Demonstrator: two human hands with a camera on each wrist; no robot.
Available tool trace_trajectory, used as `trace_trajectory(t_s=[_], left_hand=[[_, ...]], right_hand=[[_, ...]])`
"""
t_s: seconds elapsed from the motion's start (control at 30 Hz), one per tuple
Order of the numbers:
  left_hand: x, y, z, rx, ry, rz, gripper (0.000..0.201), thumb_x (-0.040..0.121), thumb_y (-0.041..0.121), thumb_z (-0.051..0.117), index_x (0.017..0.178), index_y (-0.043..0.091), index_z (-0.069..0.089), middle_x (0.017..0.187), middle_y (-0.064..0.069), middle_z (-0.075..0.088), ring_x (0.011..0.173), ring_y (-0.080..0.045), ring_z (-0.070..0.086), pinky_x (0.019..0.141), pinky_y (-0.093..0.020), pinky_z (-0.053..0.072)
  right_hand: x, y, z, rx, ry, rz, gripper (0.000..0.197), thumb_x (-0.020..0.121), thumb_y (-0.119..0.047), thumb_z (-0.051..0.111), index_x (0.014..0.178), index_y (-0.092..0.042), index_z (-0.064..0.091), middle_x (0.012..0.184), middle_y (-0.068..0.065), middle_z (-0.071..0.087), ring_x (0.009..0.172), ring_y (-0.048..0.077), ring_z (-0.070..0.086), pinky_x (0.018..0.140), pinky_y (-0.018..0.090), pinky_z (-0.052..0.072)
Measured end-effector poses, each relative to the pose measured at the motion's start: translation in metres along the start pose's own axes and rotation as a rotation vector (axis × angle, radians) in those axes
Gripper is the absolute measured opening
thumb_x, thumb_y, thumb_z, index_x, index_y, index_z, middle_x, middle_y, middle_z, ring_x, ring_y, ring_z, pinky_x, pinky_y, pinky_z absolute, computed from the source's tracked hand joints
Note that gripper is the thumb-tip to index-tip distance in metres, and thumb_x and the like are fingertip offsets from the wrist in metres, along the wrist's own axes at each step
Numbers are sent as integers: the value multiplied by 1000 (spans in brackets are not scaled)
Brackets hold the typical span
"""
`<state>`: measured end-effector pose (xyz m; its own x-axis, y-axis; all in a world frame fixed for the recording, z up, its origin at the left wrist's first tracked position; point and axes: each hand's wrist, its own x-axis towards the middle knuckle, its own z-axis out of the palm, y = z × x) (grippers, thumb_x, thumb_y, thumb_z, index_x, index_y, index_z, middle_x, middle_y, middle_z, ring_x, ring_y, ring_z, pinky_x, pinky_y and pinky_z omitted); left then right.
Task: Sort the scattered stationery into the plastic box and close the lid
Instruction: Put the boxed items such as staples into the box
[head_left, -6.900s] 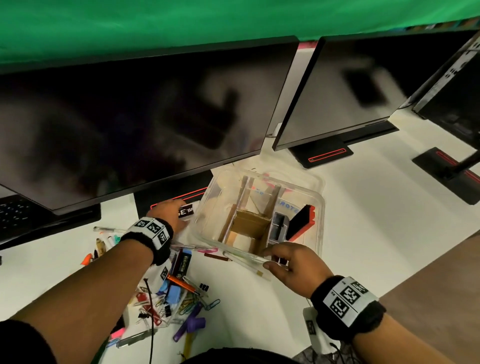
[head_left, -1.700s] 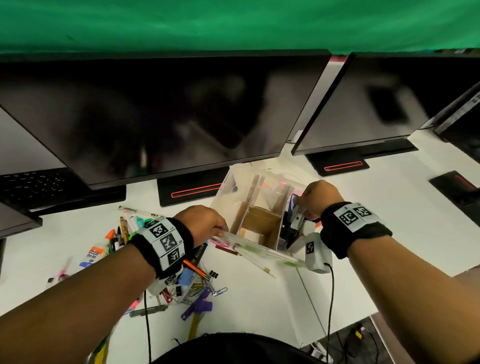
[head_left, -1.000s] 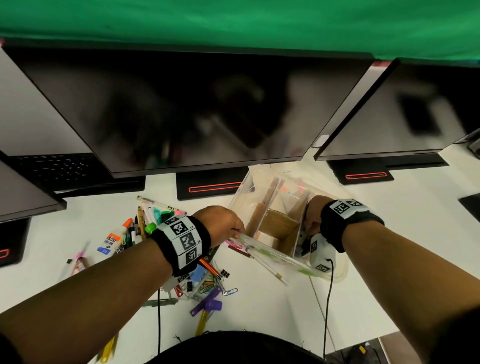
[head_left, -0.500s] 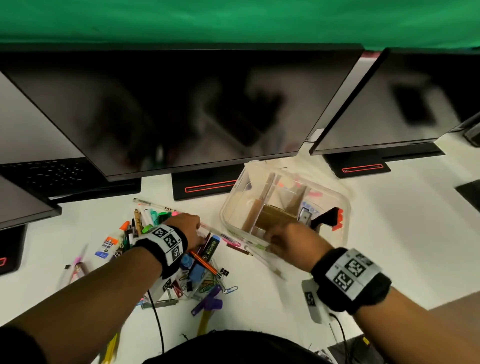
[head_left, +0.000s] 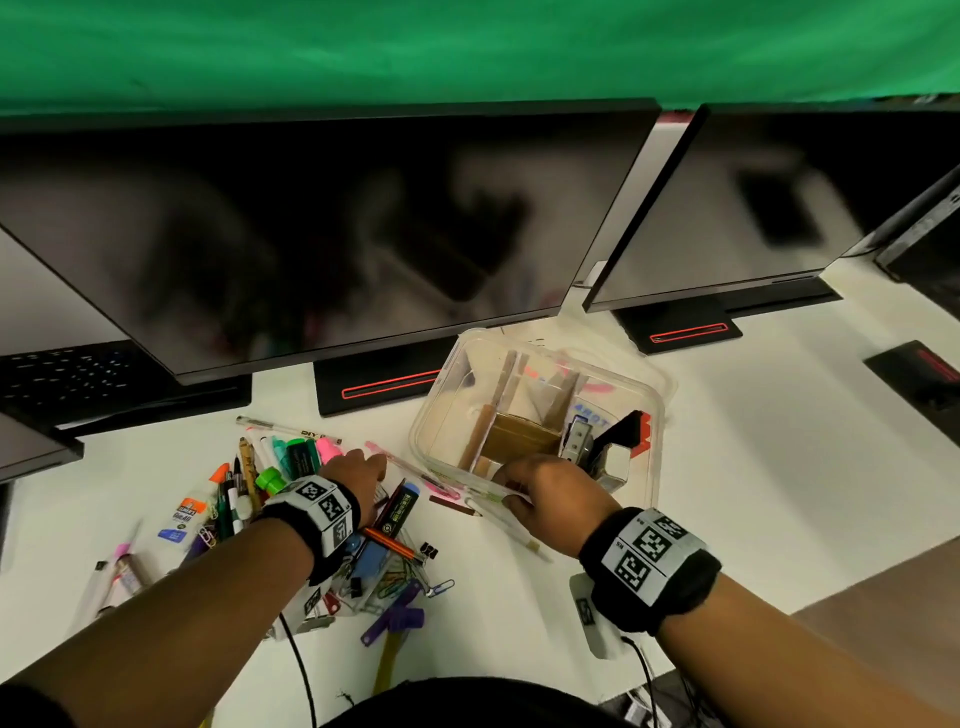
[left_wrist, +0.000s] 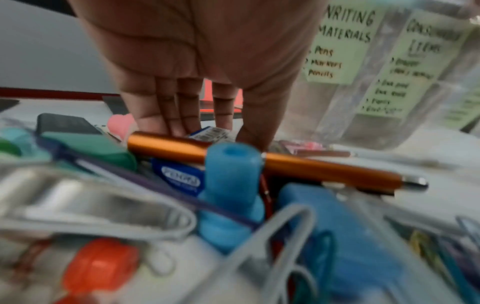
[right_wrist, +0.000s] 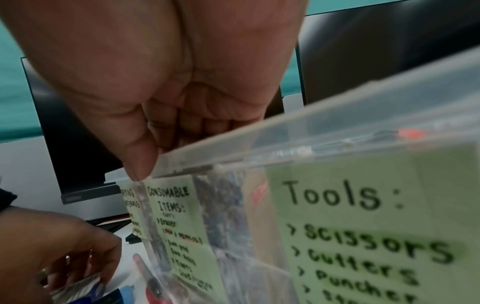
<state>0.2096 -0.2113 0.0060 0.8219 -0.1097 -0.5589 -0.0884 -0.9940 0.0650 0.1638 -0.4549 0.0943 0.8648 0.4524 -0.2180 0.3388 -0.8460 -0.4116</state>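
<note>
The clear plastic box (head_left: 658, 441) stands open on the white desk, split by cardboard dividers (head_left: 519, 439), with a black and red tool (head_left: 626, 431) in its right compartment. Green labels on its near wall (right_wrist: 363, 226) read Tools, Consumable Items and Writing Materials. My right hand (head_left: 519, 486) grips the box's near rim (right_wrist: 337, 131), thumb outside and fingers curled over the edge. My left hand (head_left: 366, 470) reaches into the stationery pile (head_left: 311, 519) left of the box. There its fingers and thumb (left_wrist: 221, 131) pinch a small blue-and-white packet (left_wrist: 207, 131) behind an orange pen (left_wrist: 259, 162).
Dark monitors (head_left: 311, 234) on black stands (head_left: 379, 384) line the back of the desk close behind the box. Highlighters (head_left: 301, 452), a glue bottle (head_left: 182, 514), pens and paper clips (head_left: 395, 582) lie around my left wrist. The desk edge (head_left: 779, 613) runs at the lower right.
A second ago my left hand held the box's near rim and my right reached into the tool compartment. Now my right grips that rim and my left has dropped into the pile.
</note>
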Motion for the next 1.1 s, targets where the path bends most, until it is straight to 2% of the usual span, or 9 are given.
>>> trace_trajectory(t_s=[0.1, 0.2, 0.37, 0.43, 0.53, 0.7, 0.83, 0.93, 1.1], left_hand=[[-5, 1, 1, 1, 16, 11, 52, 77, 26, 69, 123, 20, 45, 122, -7, 53, 112, -24, 53, 96, -33, 47], [-14, -4, -6, -187, 90, -21, 47, 73, 24, 72, 114, 22, 48, 112, -3, 54, 101, -21, 54, 88, -31, 49], [-47, -4, -39, -491, 382, -6, 38, 75, 22, 72, 108, 21, 53, 106, -2, 58, 91, -20, 58, 77, -30, 50], [-64, 5, -56, -554, 448, 93, 43, 74, 19, 74, 110, 23, 51, 102, 4, 57, 83, -15, 59, 69, -23, 47], [-83, 29, -78, -618, 454, 299, 53, 72, 14, 75, 117, 24, 48, 100, 12, 55, 80, -3, 57, 69, -10, 45], [-84, 62, -85, -624, 430, 507, 71, 69, 12, 76, 130, 23, 42, 106, 9, 56, 96, -10, 58, 90, -30, 51], [-75, 68, -85, -550, 392, 504, 73, 74, 23, 76, 136, 28, 38, 118, 9, 55, 110, -9, 52, 99, -26, 43], [-64, 58, -84, -225, 377, 486, 49, 83, 31, 66, 129, 29, 49, 130, 11, 51, 124, -10, 44, 104, -23, 33], [-54, 48, -79, -44, 213, 428, 25, 93, 30, 52, 115, 32, 63, 121, 10, 62, 113, -12, 55, 98, -29, 44]], right_hand=[[0, -2, -1, -3, -8, 11, 26, 90, -18, 50, 112, -19, 63, 109, 4, 66, 98, 21, 60, 81, 26, 44], [0, -1, -3, 4, -8, 21, 25, 91, -22, 50, 112, -19, 63, 109, 3, 67, 95, 20, 62, 81, 27, 46], [5, -13, -16, 124, 59, 55, 25, 93, -28, 53, 109, -14, 66, 105, 2, 69, 89, 18, 64, 79, 26, 49], [11, -22, -21, 275, 105, 95, 26, 91, -31, 56, 107, -13, 67, 98, 1, 70, 84, 13, 62, 75, 21, 45], [21, -32, -26, 571, 92, 169, 27, 88, -33, 61, 100, -10, 68, 74, -2, 65, 65, 10, 60, 63, 23, 50], [26, -33, -37, 907, 49, 313, 22, 85, -16, 66, 99, 1, 64, 68, 7, 63, 45, 5, 57, 41, 17, 46], [21, -14, -54, 820, 111, 387, 8, 85, -8, 63, 91, -2, 62, 65, 10, 62, 36, 3, 54, 39, 17, 48], [16, 13, -80, 634, 283, 477, 5, 84, -10, 62, 89, -11, 59, 66, 13, 64, 36, 10, 55, 41, 22, 49], [20, 62, -108, 172, 403, 556, 15, 81, -17, 61, 96, -18, 60, 85, 12, 68, 72, 30, 67, 69, 40, 58]])
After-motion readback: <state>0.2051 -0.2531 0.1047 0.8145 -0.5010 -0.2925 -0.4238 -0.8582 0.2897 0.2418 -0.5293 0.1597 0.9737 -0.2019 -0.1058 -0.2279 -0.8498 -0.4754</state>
